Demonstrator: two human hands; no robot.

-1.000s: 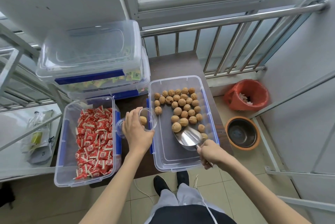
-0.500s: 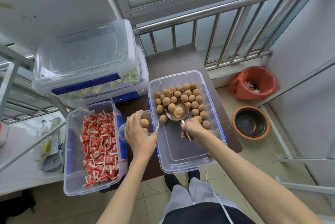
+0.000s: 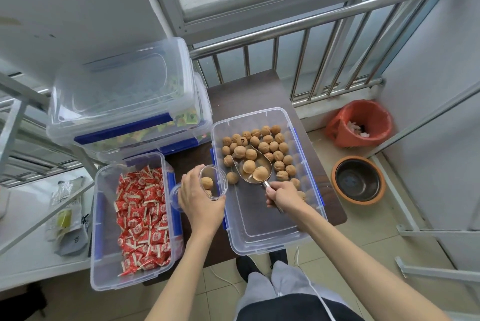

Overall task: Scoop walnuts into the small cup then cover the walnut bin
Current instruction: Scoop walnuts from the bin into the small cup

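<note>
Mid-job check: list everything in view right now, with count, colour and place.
walnut bin: one, clear with blue clips, on the right of the table, lid off
walnuts: a few dozen, tan, at the bin's far end
scoop: one, metal, over the bin, a few walnuts in it
small cup: one, clear, tilted between the bins, at least one walnut inside
candy bin: one, clear, on the left, full of red wrapped candies
lidded bins: two stacked, clear, behind the candy bin
table: one, dark brown
bucket: one, red, on the floor at right
basin: one, orange rim, on the floor
left hand: holds the small cup
right hand: grips the scoop's handle
</note>
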